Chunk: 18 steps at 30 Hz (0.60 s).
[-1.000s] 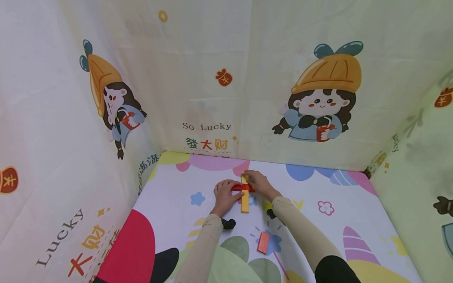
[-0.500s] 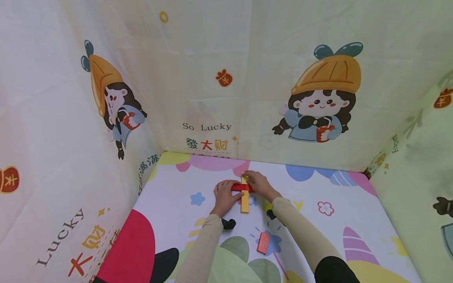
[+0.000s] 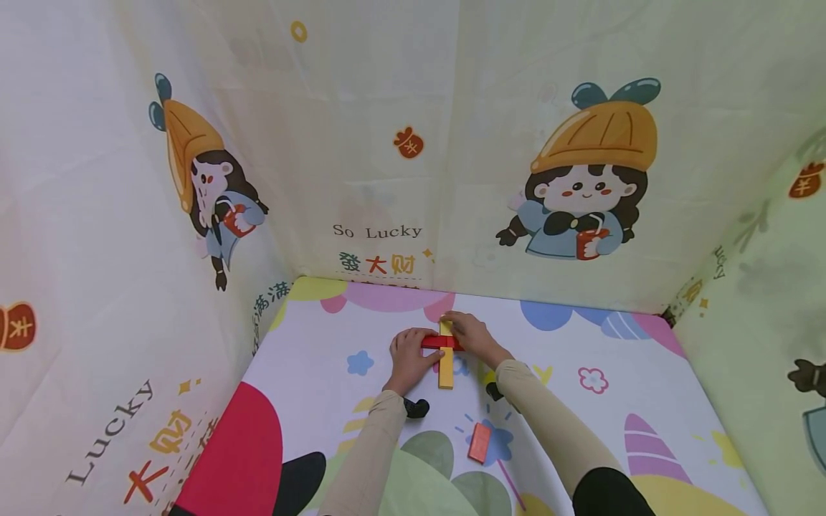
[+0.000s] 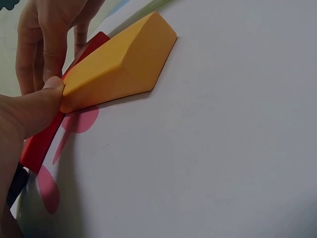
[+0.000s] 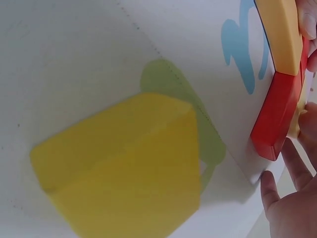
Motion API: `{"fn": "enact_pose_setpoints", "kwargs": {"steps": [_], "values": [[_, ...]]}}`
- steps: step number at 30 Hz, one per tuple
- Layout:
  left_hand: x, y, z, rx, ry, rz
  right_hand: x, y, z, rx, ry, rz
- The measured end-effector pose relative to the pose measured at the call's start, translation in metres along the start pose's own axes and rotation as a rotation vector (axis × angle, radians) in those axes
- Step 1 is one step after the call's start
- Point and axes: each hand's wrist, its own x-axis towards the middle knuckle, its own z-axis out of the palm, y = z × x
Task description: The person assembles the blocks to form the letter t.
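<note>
"Fingers of the left hand (image 3: 409, 357), where are they?"

"Narrowed over the left part of the red bar (image 3: 431, 342), pinching it. The thumb tip touches the near yellow block (image 3: 446, 374), which points from there toward the person."

"What about the right hand (image 3: 476, 337)?"

"Its fingers curl round the far yellow block (image 3: 445, 326), just beyond the red bar. Between the two hands the pieces form a cross."

"Is the red bar one piece?"

"Hard to say; the hands hide too much, and it could be two end to end."

"Any other blocks?"

"One loose red block (image 3: 480, 442) lies on the worktop (image 3: 568, 344), nearer the person than either hand and well apart from the fingers. A spare yellow block (image 5: 124, 163) sits below the right wrist, clear of the fingers."
</note>
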Motion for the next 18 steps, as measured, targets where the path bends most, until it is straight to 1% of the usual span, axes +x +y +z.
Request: {"fn": "enact_pose_setpoints", "kwargs": {"steps": [6,13,18], "values": [[0.0003,-0.0001,0.0005,0.014,0.009,0.005,0.0006,0.0023,0.001,-0.026,0.009,-0.011],[-0.0015,0.0046,-0.0061,-0.016,-0.002,-0.004,0.0002,0.0001,-0.0003,-0.047,-0.001,-0.041],[-0.0012,0.0052,-0.0052,0.007,-0.006,-0.01,-0.0025,0.0004,-0.0034,-0.046,-0.002,-0.048]]}}
